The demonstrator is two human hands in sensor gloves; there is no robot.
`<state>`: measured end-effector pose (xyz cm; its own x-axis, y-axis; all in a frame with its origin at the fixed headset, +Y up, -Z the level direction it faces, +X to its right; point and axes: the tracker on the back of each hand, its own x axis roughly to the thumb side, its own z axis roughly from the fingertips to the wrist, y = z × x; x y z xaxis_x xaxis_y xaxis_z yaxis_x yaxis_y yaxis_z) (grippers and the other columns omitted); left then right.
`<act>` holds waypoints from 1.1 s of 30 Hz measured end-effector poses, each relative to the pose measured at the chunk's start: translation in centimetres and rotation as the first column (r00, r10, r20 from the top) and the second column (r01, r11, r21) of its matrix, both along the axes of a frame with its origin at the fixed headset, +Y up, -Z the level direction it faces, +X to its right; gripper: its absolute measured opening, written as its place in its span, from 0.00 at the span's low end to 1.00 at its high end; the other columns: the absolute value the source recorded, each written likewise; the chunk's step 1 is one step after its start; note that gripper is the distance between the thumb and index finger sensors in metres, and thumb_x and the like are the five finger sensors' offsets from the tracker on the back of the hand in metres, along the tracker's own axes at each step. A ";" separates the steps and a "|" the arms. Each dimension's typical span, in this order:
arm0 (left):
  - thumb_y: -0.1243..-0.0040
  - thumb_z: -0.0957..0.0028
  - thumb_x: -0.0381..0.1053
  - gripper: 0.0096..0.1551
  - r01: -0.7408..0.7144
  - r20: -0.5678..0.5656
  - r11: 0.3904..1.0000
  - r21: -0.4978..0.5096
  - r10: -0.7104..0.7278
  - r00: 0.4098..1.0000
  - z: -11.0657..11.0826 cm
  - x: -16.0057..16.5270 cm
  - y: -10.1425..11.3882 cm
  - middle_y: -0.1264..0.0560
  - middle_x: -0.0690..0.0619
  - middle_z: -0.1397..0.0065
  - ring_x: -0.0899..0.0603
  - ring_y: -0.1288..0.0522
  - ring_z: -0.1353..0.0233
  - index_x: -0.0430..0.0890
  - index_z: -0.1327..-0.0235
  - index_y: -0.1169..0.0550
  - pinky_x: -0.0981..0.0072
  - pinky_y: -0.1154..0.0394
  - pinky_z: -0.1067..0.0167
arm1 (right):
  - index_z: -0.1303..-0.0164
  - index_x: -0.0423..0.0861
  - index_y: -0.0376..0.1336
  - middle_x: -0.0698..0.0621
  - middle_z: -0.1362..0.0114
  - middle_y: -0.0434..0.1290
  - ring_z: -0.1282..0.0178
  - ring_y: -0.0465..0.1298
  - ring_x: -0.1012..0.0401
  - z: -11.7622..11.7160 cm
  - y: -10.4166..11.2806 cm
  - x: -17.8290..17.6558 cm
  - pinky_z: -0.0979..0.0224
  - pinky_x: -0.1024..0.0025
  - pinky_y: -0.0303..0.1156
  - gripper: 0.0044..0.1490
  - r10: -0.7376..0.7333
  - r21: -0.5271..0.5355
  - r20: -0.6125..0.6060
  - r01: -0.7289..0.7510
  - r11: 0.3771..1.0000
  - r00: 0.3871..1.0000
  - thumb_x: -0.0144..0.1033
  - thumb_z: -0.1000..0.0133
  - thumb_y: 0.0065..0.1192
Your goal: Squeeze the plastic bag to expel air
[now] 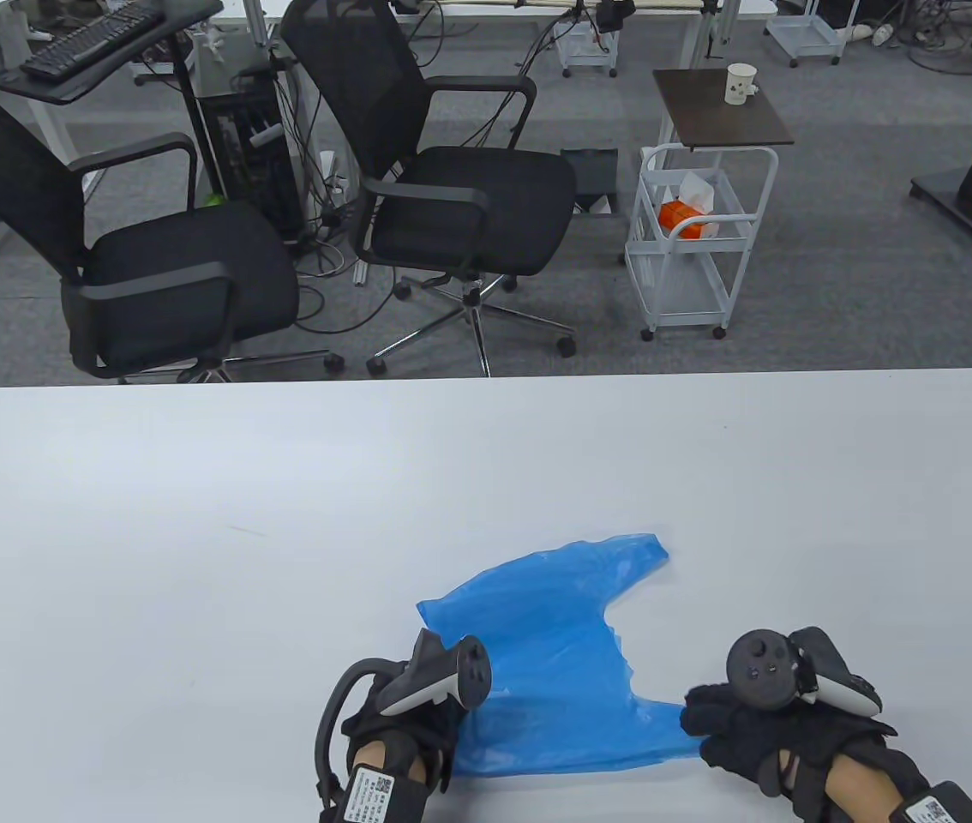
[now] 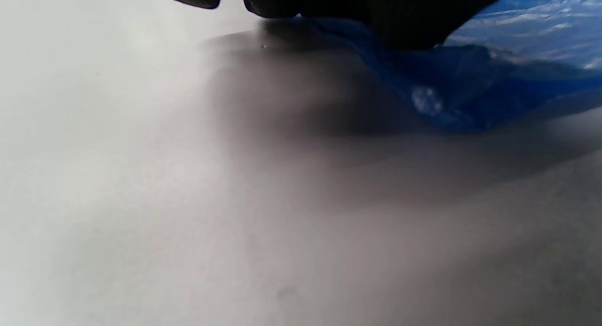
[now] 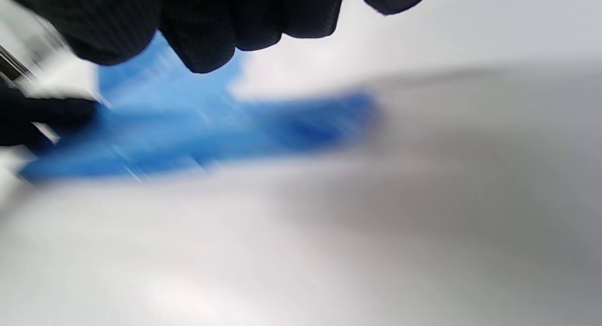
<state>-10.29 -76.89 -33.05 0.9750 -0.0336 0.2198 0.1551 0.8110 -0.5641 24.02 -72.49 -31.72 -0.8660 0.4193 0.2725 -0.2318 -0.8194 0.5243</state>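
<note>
A blue plastic bag lies mostly flat on the white table, near the front edge. My left hand rests on the bag's near left corner. In the left wrist view its fingers press down on the blue film, with the thumb apart at the left. My right hand is at the end of the bag's near right handle strip. In the blurred right wrist view its fingers hang just above the bag with nothing between them.
Beyond the table's far edge stand two black office chairs, a white wheeled cart and a small dark side table with a paper cup. Nothing else lies on the table.
</note>
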 end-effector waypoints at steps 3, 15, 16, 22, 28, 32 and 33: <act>0.45 0.56 0.52 0.32 -0.058 -0.026 0.998 -0.013 0.058 0.998 -0.2 -0.4 -0.2 0.47 0.59 0.22 0.44 0.49 0.17 0.61 0.35 0.37 0.40 0.46 0.23 | 0.28 0.68 0.54 0.62 0.13 0.45 0.11 0.45 0.58 -0.5 2.1 -4.2 0.14 0.47 0.44 0.39 0.023 0.126 -0.081 -0.013 0.992 0.996 0.57 0.52 0.58; 0.45 0.56 0.51 0.32 -0.169 -0.076 0.985 -0.022 0.167 0.983 -0.1 -1.3 -0.7 0.48 0.60 0.22 0.45 0.52 0.18 0.62 0.35 0.36 0.41 0.46 0.23 | 0.28 0.72 0.44 0.66 0.15 0.32 0.12 0.33 0.61 -2.4 -4.9 -19.1 0.12 0.49 0.34 0.40 0.222 0.032 -0.251 -0.221 0.975 0.942 0.54 0.51 0.54; 0.45 0.56 0.51 0.32 -0.172 -0.077 0.985 -0.023 0.170 0.983 -0.1 -1.3 -0.7 0.49 0.61 0.22 0.46 0.53 0.18 0.62 0.35 0.37 0.41 0.46 0.23 | 0.28 0.72 0.44 0.67 0.16 0.32 0.12 0.34 0.61 -2.4 -5.4 -19.5 0.12 0.49 0.33 0.40 0.240 0.029 -0.255 -0.241 0.970 0.937 0.53 0.51 0.53; 0.45 0.56 0.51 0.32 -0.186 -0.081 0.982 -0.029 0.183 0.980 -0.2 -1.4 -0.7 0.48 0.61 0.22 0.46 0.52 0.18 0.61 0.35 0.36 0.42 0.46 0.23 | 0.29 0.71 0.44 0.68 0.15 0.35 0.12 0.36 0.65 -2.7 -6.2 -18.7 0.12 0.49 0.36 0.40 0.264 0.031 -0.256 -0.265 0.964 0.930 0.54 0.51 0.53; 0.45 0.56 0.51 0.32 -0.201 -0.094 0.979 -0.035 0.197 0.976 -0.3 -1.6 -0.7 0.48 0.61 0.22 0.46 0.53 0.18 0.62 0.35 0.35 0.42 0.46 0.23 | 0.29 0.72 0.44 0.70 0.16 0.36 0.12 0.37 0.67 -3.2 -6.1 -15.7 0.13 0.49 0.38 0.40 0.275 0.015 -0.228 -0.279 0.960 0.934 0.55 0.51 0.52; 0.45 0.56 0.51 0.31 -0.214 -0.105 0.976 -0.033 0.210 0.972 -0.3 -1.7 -0.7 0.48 0.62 0.22 0.46 0.53 0.18 0.62 0.35 0.35 0.42 0.47 0.23 | 0.29 0.72 0.44 0.70 0.16 0.36 0.12 0.37 0.67 -3.5 -6.1 -13.1 0.13 0.49 0.38 0.39 0.280 0.004 -0.192 -0.284 0.959 0.941 0.55 0.51 0.52; 0.45 0.56 0.50 0.31 -0.219 -0.109 0.975 -0.031 0.214 0.971 -0.3 -1.7 -0.7 0.48 0.62 0.22 0.46 0.53 0.18 0.62 0.35 0.35 0.41 0.47 0.23 | 0.29 0.72 0.44 0.70 0.16 0.36 0.12 0.37 0.67 -3.5 -6.1 -12.2 0.13 0.49 0.38 0.40 0.279 0.000 -0.178 -0.284 0.959 0.944 0.56 0.51 0.53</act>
<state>-12.03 -77.57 -33.33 0.9756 0.1881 0.1130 -0.0831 0.7935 -0.6029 11.87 -78.57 -35.25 -0.8896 0.1741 0.4222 0.1032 -0.8238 0.5573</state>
